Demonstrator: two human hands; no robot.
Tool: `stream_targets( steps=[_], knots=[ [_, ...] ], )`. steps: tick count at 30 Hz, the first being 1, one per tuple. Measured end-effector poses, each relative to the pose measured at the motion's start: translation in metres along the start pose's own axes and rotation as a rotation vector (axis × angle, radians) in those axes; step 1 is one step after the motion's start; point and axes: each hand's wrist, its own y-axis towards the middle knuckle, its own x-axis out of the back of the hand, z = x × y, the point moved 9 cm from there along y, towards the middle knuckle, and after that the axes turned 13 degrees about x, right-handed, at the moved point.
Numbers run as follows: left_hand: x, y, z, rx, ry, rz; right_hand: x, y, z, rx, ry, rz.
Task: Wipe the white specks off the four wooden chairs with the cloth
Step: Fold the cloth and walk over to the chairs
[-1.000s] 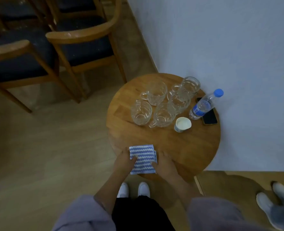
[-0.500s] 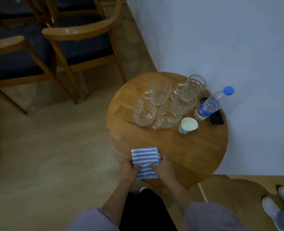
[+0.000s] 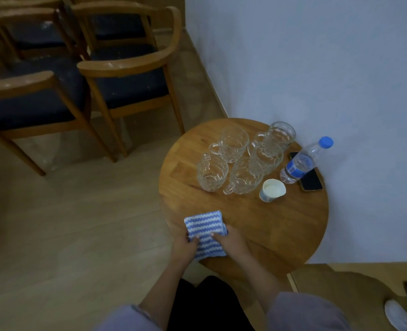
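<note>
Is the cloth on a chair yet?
No, the cloth lies at the table's near edge, held by the left hand and right hand, away from the chairs.

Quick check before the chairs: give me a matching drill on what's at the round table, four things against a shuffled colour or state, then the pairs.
Things:
1. cloth
2. water bottle
3. phone
4. paper cup

States:
A. lies flat, dark
B. striped blue and white, held by the left hand and the right hand
C. white, open end up
D. upright, blue cap

Pairs: 1-B; 2-D; 3-A; 4-C
</note>
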Motion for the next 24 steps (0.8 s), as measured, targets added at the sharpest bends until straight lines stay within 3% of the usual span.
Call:
stream_targets(
  steps=[12, 24],
  knots=[
    [0.101, -0.064, -0.078, -0.118, -0.188, -0.1, 0.025, -0.03, 0.155, 0.278, 0.064, -0.005],
    [0.184, -0.114, -0.128, -0.244, -0.282, -0.343, 0.026, -0.037, 0.255, 0.418, 0.085, 0.116]
  ],
)
